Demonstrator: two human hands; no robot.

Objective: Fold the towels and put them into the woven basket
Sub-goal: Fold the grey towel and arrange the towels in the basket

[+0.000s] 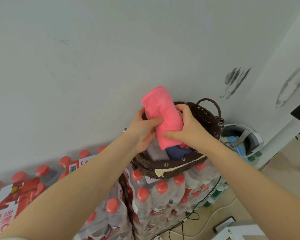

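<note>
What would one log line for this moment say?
step: placing towel | held: folded pink towel by left hand and right hand | over: woven basket | already inside: grey towel, blue towel

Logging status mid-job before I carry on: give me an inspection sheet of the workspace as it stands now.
Surface: woven basket sits on stacked packs of water bottles, against a white wall.
Job's things: folded pink towel held over the basket; grey towel and navy towel already inside.
Clutter: more red-capped bottle packs at left; white bin holding packets at right.
Hands: left hand and right hand both grip the pink towel.
Cables: black cable trails down the bottles onto the floor.
Surroundings: dark scuff marks on the wall; beige floor.
</note>
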